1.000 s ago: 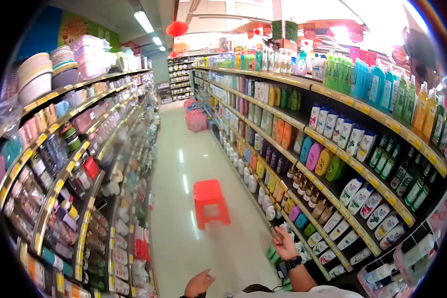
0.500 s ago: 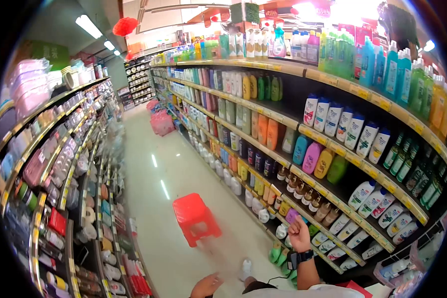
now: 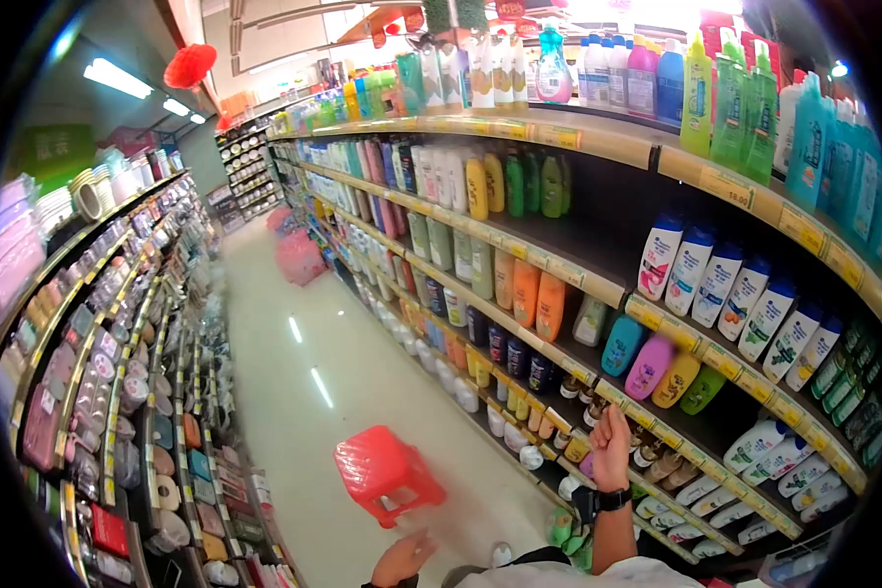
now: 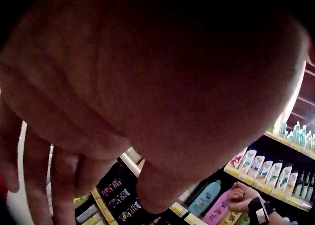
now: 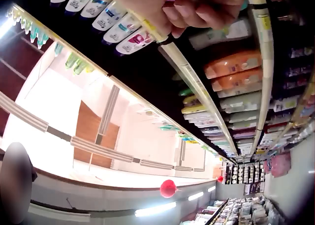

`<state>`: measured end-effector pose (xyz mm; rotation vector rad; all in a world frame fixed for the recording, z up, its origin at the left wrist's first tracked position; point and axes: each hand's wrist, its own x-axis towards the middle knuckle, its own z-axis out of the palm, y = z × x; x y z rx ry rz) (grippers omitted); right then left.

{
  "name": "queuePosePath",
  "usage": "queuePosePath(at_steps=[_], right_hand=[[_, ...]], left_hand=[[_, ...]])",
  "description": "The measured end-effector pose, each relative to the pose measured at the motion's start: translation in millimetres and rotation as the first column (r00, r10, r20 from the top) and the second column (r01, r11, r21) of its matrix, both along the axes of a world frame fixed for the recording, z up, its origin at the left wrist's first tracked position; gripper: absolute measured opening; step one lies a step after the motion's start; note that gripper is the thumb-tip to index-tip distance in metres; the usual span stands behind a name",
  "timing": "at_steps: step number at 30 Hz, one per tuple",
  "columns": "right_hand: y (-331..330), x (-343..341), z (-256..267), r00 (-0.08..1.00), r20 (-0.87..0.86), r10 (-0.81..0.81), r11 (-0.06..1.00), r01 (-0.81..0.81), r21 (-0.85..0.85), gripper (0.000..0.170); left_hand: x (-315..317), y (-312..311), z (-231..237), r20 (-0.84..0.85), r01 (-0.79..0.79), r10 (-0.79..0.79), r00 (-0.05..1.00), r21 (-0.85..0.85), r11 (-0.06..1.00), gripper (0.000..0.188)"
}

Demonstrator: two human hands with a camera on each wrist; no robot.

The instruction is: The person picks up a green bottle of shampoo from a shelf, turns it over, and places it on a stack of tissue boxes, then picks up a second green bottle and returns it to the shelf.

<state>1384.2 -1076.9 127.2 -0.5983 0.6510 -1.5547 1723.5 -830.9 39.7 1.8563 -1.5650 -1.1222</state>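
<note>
Low in the head view, my left hand (image 3: 402,559) is held out over the floor with relaxed fingers and nothing in it; its palm (image 4: 147,82) fills much of the left wrist view. My right hand (image 3: 612,456) is raised in front of the right-hand shelves, fingers loosely curled and empty. In the head view it appears just below the blue bottle (image 3: 623,345), pink bottle (image 3: 651,367) and yellow bottle (image 3: 676,380); whether it touches the shelf, I cannot tell. The right wrist view shows its bent fingers (image 5: 184,11) close up.
A red plastic stool (image 3: 387,475) stands on the aisle floor (image 3: 289,363) ahead. Farther down are pink bags (image 3: 299,258). Packed shelves line both sides, with white blue-capped bottles (image 3: 720,284) at right. Green items (image 3: 563,529) lie low beside the right shelf.
The view has turned right and come nearer the right-hand shelves. My right hand has risen against the shelves and its fingers are more curled. My left hand remains low and empty.
</note>
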Motion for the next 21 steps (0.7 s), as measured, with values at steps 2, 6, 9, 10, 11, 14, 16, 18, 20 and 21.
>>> queuePosePath(at_steps=[2,6,9,10,11,14,16,18,20,21], right_hand=[[-21.4,1.2,16.8,0.999,-0.016,-0.04,0.997,0.039,-0.062,0.018],[-59.7,0.3,39.3,0.968,-0.215,-0.127,0.981,0.089,-0.175,0.019],[-88.6,0.9,56.4,0.792,-0.561,-0.242,0.961,0.114,-0.253,0.019],[-100.4,-0.6,58.2,0.745,-0.611,-0.267,0.948,0.089,-0.305,0.019],[-112.2,3.5,61.8,0.703,-0.635,-0.319,0.931,0.107,-0.349,0.019],[-144.8,23.6,85.7,0.518,-0.722,-0.46,0.878,0.143,-0.457,0.018],[-166.5,39.3,98.0,0.513,-0.705,-0.489,0.857,0.131,-0.499,0.017],[-190.2,61.6,124.4,0.54,-0.668,-0.512,0.832,0.119,-0.542,0.016],[-214.4,79.9,139.2,0.538,-0.664,-0.519,0.823,0.105,-0.558,0.013],[-227.6,88.9,147.3,0.541,-0.656,-0.527,0.812,0.092,-0.576,0.013]], left_hand=[[2.7,-27.7,-1.0,-0.099,0.068,-0.058,0.993,0.093,0.993,0.058],[14.9,-92.1,-2.8,-0.012,0.291,-0.292,0.956,-0.061,0.955,0.049],[20.0,-158.7,12.4,-0.08,0.357,-0.395,0.915,-0.294,0.887,0.042],[18.8,-179.9,27.3,-0.162,0.304,-0.349,0.923,-0.25,0.919,0.04],[16.7,-200.7,46.0,-0.24,0.253,-0.297,0.924,-0.198,0.947,0.038],[16.1,-270.9,93.2,-0.457,0.047,-0.172,0.873,-0.272,0.961,0.033],[21.8,-315.7,110.9,-0.564,-0.021,-0.162,0.809,-0.304,0.952,0.036],[25.9,-367.2,134.1,-0.687,-0.08,-0.191,0.701,-0.342,0.936,0.045],[28.0,-413.3,148.6,-0.824,-0.121,-0.239,0.513,-0.345,0.931,0.057],[30.7,-436.0,154.1,-0.876,-0.143,-0.255,0.409,-0.338,0.93,0.064]])
